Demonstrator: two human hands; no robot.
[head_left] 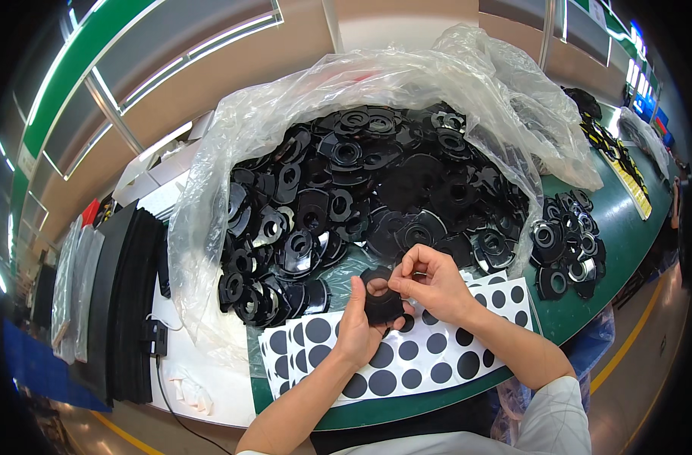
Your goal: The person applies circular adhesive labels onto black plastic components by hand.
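Observation:
My left hand (359,332) is closed round the lower left side of a flat black plastic part (382,307) with a round hole in it. At that part's upper right edge my right hand (431,282) has thumb and forefinger pinched together; whatever lies between those fingertips is too small to make out. Beneath both hands lie white sheets (387,381) bearing rows of black and dark grey round stickers (441,372). Just beyond the hands, a large heap of similar black parts (346,152) fills an opened clear plastic bag (202,197).
A smaller pile of black parts (566,243) sits on the green table (611,216) at right. Dark foam sheets (126,303) stand upright at left, near a small black box with a cable (156,337). Yellow-and-black strips (622,163) lie at the far right.

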